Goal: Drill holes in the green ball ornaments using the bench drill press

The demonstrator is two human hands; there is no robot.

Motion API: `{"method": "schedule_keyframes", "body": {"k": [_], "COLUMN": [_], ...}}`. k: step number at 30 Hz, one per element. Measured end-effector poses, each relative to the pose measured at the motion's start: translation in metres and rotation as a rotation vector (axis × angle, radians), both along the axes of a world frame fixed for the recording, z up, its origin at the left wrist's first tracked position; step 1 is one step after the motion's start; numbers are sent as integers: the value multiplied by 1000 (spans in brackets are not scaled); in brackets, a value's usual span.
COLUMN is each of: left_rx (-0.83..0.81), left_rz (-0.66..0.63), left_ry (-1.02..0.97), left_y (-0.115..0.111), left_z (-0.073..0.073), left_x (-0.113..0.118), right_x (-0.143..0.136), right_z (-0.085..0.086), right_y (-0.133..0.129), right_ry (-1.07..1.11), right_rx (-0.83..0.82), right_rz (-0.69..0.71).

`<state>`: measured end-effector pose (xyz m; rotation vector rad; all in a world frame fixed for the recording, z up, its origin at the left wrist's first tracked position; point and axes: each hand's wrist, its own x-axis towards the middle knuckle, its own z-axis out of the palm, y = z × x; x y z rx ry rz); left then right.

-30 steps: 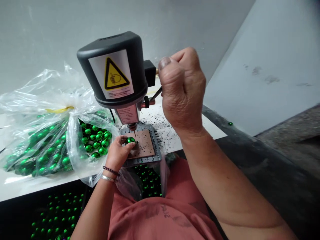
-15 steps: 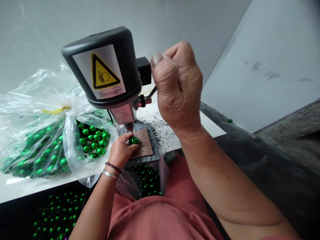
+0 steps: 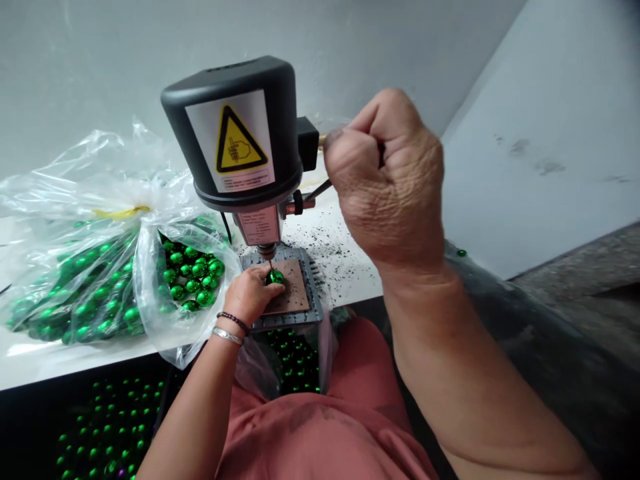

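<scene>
A small bench drill press (image 3: 235, 133) with a yellow warning label stands on the table. Under its bit, my left hand (image 3: 247, 293) pinches a shiny green ball (image 3: 275, 277) between thumb and fingers, on a brown board (image 3: 290, 293) over the grey base (image 3: 313, 310). The thin bit points down at the top of the ball; whether it has gone in I cannot tell. My right hand (image 3: 395, 180) is closed in a fist round the feed lever (image 3: 319, 191) at the machine's right side; the grip end is hidden inside the fist.
Left of the press, a clear plastic bag (image 3: 145, 267) tied with a yellow strip holds many green balls. More green balls (image 3: 295, 360) lie in a bag below the base, and others (image 3: 110, 427) at lower left. Dark shavings (image 3: 340, 257) litter the white tabletop.
The view has shifted, so the press and both hands appear a little further right. Both hands keep their holds on the ball and the lever.
</scene>
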<state>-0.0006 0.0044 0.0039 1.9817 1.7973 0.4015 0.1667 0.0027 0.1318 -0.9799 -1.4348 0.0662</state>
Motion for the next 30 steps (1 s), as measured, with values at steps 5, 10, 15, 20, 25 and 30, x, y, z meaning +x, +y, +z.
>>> {"method": "schedule_keyframes", "body": {"k": [5,10,15,20,25,30], "left_rx": [-16,-21,-9,10,11,20], "left_rz": [-8,3,11,17,23,45], "left_ry": [11,0,44,37,67,58], "left_y": [2,2,1,0,-2,-4], "left_z": [0,-3,-3,-3,-4,-3], "left_x": [-1,-2,-1,-1,0,1], "right_x": [4,3,-7,-17,-20,-24], "right_z": [1,-11,-31,-48,-63,-77], "right_y": [-9,-22,-32,-35,-33,-30], "right_ry": [-96,-118,-29,37,53,111], "right_rx": [-66,-84,-89,-66,-11,48], "right_rz": [48,93,-36,-157,-212,-218]}}
